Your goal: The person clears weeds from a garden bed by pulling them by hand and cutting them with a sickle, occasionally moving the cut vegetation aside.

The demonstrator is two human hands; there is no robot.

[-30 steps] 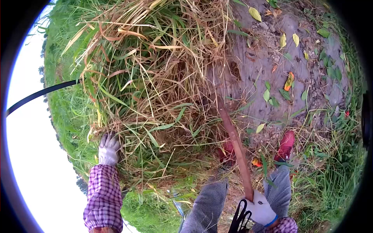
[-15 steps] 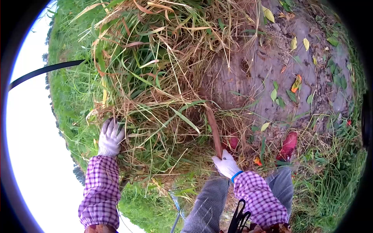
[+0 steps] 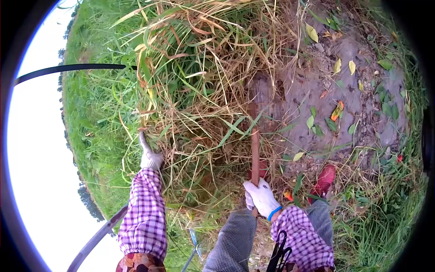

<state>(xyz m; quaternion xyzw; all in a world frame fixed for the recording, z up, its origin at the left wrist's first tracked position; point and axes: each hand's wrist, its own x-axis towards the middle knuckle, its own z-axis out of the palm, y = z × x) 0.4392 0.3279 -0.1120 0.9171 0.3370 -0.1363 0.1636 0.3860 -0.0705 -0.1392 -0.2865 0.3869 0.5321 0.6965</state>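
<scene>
My right hand (image 3: pixel 263 198), in a white glove with a blue band at the wrist, is closed around a brown wooden handle (image 3: pixel 255 152). The handle's far end runs in by the base of the grass heap, and whatever tool head it has is hidden. On the left, my left hand (image 3: pixel 150 156), also white-gloved, rests against the side of a big heap of cut grass (image 3: pixel 199 109), part dry straw, part green blades. This hand is seen edge-on with a finger stretched out along the heap; the other fingers are partly hidden.
Bare, damp-looking soil (image 3: pixel 312 95) with scattered yellow and green leaves lies right of the heap. My red shoe (image 3: pixel 323 181) stands at its edge. Standing grass (image 3: pixel 95 109) grows on the left. A black curved strip (image 3: pixel 77 67) crosses the upper left, and a grey bar (image 3: pixel 97 235) shows lower left.
My left hand has turned edge-on and sits slightly lower along the heap. The handle now stands more upright, and its lower end shows below my right hand.
</scene>
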